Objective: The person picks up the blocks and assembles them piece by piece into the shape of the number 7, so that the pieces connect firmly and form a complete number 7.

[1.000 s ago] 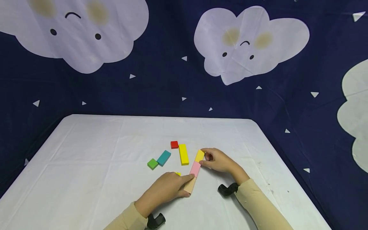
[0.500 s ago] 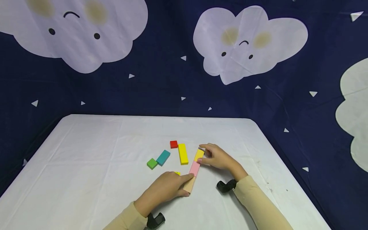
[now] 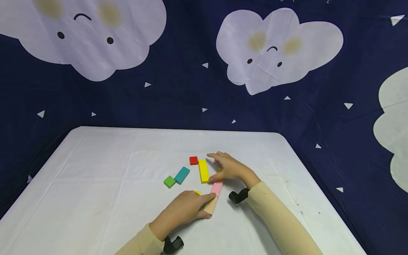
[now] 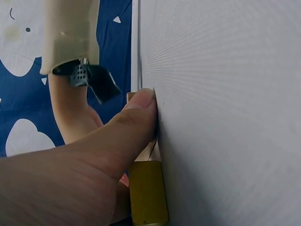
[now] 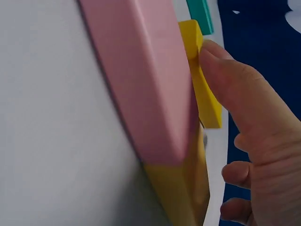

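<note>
- The left hand (image 3: 188, 205) lies low over the white table (image 3: 95, 177), back upward, its forearm entering from the bottom edge.
- Its thumb sits at the near end of the wooden block (image 3: 210, 206) and its index finger reaches to the seam with the pink block (image 3: 217, 188), gripping the wooden block lengthwise; the other fingers are tucked from sight.
- The right hand (image 3: 231, 168) arches over the far end of the row, thumb and index finger spread well apart around the long yellow block (image 3: 203, 171), thumb at its near end, index finger toward its far end. Whether the thumb actually touches is unclear, and nothing is clasped.
- The orange-yellow block (image 5: 176, 193), end to end with the pink one, is mostly covered by the right hand in the head view; the right wrist view cuts it off at the bottom.
- A small yellow piece (image 3: 198, 192) peeks out behind the left hand, its full shape hidden.
- The red block (image 3: 193, 160), teal block (image 3: 182, 175) and green block (image 3: 169, 181) lie farther left, apart from both hands.
- Both sleeves run out of frame.
</note>
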A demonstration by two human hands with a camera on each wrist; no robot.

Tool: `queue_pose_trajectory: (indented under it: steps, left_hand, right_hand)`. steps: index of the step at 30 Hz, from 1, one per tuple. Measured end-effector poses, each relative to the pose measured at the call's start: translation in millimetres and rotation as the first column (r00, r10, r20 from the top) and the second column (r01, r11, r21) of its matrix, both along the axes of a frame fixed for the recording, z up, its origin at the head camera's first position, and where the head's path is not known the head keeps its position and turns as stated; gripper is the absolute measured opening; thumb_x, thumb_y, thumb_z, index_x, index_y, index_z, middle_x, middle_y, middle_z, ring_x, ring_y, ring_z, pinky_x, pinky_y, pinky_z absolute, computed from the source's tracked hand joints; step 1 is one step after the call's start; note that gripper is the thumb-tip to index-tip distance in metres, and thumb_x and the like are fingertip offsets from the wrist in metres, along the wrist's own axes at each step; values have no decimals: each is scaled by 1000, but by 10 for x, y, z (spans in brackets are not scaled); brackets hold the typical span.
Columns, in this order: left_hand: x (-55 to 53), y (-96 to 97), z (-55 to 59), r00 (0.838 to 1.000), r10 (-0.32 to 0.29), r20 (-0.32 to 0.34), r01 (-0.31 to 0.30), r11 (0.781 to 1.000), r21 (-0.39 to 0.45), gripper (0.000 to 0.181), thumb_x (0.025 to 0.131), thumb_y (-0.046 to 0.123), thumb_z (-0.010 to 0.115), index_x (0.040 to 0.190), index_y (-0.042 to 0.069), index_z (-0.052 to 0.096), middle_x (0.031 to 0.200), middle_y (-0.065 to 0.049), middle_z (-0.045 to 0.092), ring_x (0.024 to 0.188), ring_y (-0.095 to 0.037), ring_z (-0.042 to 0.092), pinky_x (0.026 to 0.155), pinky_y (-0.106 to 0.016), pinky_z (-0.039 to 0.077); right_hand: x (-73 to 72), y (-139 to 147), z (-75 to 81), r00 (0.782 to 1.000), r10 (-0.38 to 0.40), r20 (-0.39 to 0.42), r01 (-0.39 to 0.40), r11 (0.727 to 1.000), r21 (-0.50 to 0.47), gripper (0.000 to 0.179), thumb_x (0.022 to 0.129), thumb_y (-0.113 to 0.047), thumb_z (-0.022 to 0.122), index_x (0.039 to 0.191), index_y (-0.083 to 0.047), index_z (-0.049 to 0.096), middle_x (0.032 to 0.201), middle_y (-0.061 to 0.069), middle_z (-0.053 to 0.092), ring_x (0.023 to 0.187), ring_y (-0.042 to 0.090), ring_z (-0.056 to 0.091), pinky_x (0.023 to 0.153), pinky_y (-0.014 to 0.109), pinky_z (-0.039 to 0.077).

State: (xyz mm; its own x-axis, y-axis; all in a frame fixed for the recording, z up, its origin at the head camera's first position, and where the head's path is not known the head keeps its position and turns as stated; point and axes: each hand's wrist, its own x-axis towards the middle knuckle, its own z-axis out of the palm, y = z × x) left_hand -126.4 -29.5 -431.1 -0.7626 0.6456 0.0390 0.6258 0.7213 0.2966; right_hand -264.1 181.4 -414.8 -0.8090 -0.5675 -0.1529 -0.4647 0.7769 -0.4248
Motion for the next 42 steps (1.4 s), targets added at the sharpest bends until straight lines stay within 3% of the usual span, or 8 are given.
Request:
queue_pose_trajectory:
  steps: [4,10,17,24,29,36,42]
  left_hand:
    - [2,-1,0,1000,0,-11,0,1000,-4,62,85,51,72,139,26,58,91,1,74,80,-14,66,79,-32,53]
    - [4,0,7,1000,3,-10,-3,1000,-4,62,85,51,72,140,26,58,93,0,75,82,-14,68,78,-33,53]
    - [-8,3,-18,1000,-3,-25,2,1000,-18,62,85,53,71,140,26,58,94,1,75,81,-13,67,78,-31,53]
    - [-8,-1,-29,1000,-8,-29,8,1000,-8,62,85,52,71,140,26,58,91,2,74,78,-12,65,78,-30,53]
    - [-6,3,-9,1000,1,4,-1,1000,-6,63,84,52,72,140,27,58,88,4,72,77,-10,63,77,-29,52]
    - [3,2,4,999,14,40,-14,1000,-4,63,84,51,72,140,27,57,88,4,72,77,-9,62,78,-29,52]
    - [9,0,17,999,18,49,-18,1000,0,63,84,52,72,141,27,57,90,5,73,79,-9,63,79,-29,52]
  right_hand:
    - [-29,-100,1,999,41,7,-41,997,66,101,66,-57,87,151,-25,42,120,-2,54,116,17,48,107,41,43]
    - [-42,-164,-7,997,71,34,-74,992,103,100,65,-54,89,149,-27,44,122,-3,51,120,17,47,108,40,42]
    - [-12,-203,4,998,66,-8,-65,995,77,97,65,-52,89,145,-15,48,118,-2,53,117,17,46,106,37,43]
    - [-19,-179,-21,994,-39,-100,42,999,32,96,63,-57,86,141,-12,52,120,-1,55,116,17,48,105,37,45]
    - [-95,-70,-40,979,-156,-132,152,988,-39,97,64,-58,86,141,-10,51,111,3,54,105,20,48,94,37,46]
    - [-239,176,-73,947,-314,-59,307,946,-108,102,64,-57,87,143,-5,47,113,8,52,103,24,50,92,41,46]
    - [-275,330,-91,931,-362,-43,358,930,-89,106,64,-59,86,144,-2,46,114,11,52,101,24,50,92,41,46]
